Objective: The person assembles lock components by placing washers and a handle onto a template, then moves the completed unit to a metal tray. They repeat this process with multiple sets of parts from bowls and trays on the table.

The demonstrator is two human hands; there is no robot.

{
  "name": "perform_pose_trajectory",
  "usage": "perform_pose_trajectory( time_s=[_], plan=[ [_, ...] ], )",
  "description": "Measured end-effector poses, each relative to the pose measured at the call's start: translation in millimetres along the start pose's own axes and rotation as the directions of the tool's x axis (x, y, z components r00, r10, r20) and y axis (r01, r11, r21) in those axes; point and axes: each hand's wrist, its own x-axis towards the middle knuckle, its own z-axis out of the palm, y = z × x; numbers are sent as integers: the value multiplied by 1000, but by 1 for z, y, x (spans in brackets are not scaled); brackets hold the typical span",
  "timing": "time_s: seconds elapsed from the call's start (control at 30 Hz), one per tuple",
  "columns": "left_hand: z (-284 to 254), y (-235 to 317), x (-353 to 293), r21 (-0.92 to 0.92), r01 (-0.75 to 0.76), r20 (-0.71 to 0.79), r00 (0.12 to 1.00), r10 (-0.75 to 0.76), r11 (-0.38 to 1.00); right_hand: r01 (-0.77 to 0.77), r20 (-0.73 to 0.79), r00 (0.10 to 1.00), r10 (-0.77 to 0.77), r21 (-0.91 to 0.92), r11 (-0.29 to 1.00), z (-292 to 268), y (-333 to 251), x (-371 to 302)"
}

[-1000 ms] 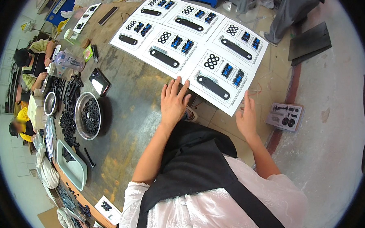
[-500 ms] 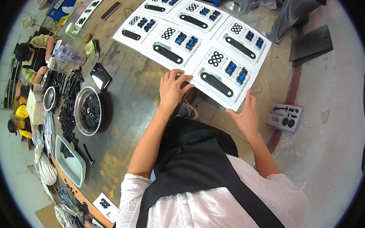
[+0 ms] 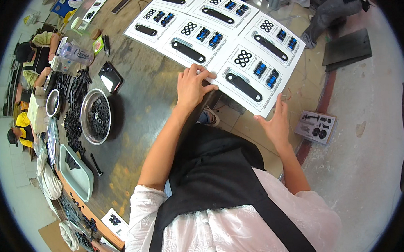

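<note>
Now left hand (image 3: 192, 87) sits higher in frame than before, fingers flat on the near card (image 3: 249, 79); right hand (image 3: 274, 123), open, cups its lower edge at centre-right. Card seems under adjustment.

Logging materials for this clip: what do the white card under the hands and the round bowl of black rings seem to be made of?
The white card looks like matte printed cardboard: flat, stiff, overhanging the table edge unbent. The round bowl looks like bare metal, probably steel: its rim shines silvery grey. The black rings in it could be rubber or plastic; too small to tell.
</note>
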Motion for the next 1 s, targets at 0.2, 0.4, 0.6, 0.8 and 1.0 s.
perform_pose_trajectory(
  time_s=[0.2, 0.4, 0.6, 0.8, 1.0],
  plan=[
    [-5, -8, 7, -68, -67, 82, 994, 72, 995, 3, -5, 1000, -3, 7, 1000, -2, 0, 1],
    [-6, -27, 8, -170, -111, 106, 986, 131, 979, 0, 3, 1000, 0, 22, 1000, 0, 0, 1],
    [-10, -24, 18, -172, -117, 143, 980, 142, 978, -2, -13, 1000, 3, 49, 999, 4, 6, 1],
    [-11, -18, -8, -191, -31, 94, 994, 50, 981, 44, 4, 999, -44, -8, 999, 1, 9, 0],
    [-93, -31, -172, -70, 233, -342, 908, -243, 970, 115, -117, 984, -132, -142, 983, -27, 1, 18]
  ],
)
